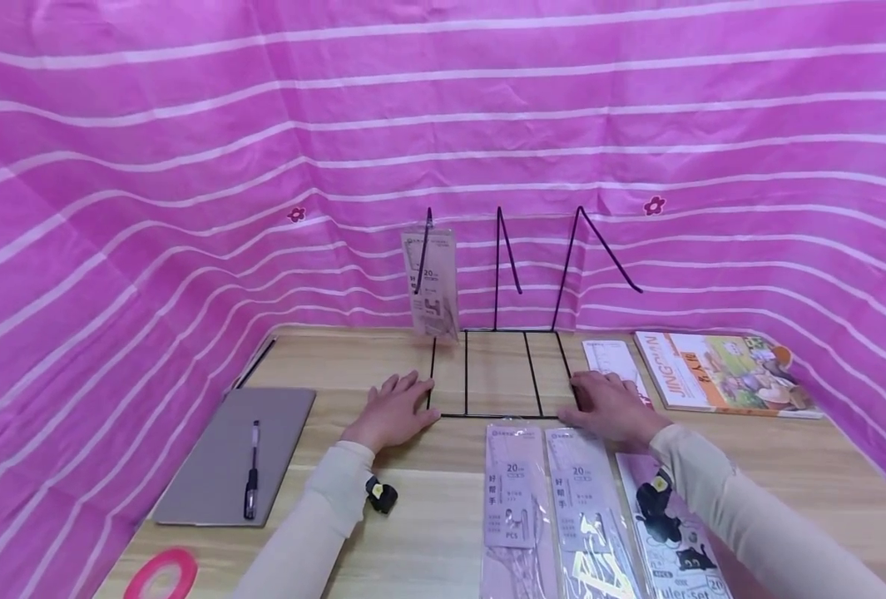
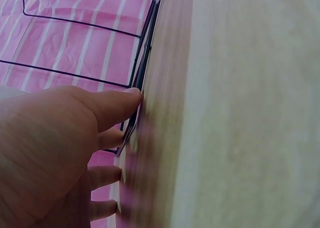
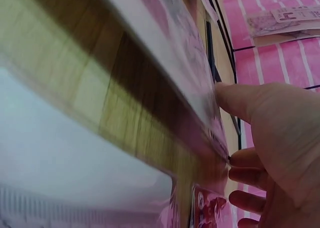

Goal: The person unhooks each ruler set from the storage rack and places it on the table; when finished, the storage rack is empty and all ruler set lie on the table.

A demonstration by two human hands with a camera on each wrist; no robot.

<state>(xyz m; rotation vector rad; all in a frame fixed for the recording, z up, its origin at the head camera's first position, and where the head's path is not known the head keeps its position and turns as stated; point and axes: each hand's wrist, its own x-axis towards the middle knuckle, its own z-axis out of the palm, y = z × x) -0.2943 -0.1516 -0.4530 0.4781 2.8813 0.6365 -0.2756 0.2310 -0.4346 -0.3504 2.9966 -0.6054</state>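
A black wire display rack [image 1: 466, 374] stands at the back of the table, with three upright prongs. Over its left prong hangs a packaged ruler set [image 1: 443, 279]. My left hand [image 1: 396, 409] rests at the front left corner of the rack's base, thumb [image 2: 117, 105] and fingers spread against the wire. At the opposite front corner my right hand [image 1: 611, 405] touches the base in the same way, fingers extended. Two more pink ruler-set packs [image 1: 513, 491] [image 1: 581, 491] lie just in front of the rack. Part of another ruler pack [image 1: 675, 532] is under my right forearm.
On the left lie a grey notebook [image 1: 210, 457] with a black pen [image 1: 253, 474] on it, and a pink tape roll [image 1: 188, 566]. Back right hold a colourful book [image 1: 742, 374] and a white-and-red pack [image 1: 611, 358] partly behind my right hand. Pink striped cloth [image 1: 188, 166] surrounds the table.
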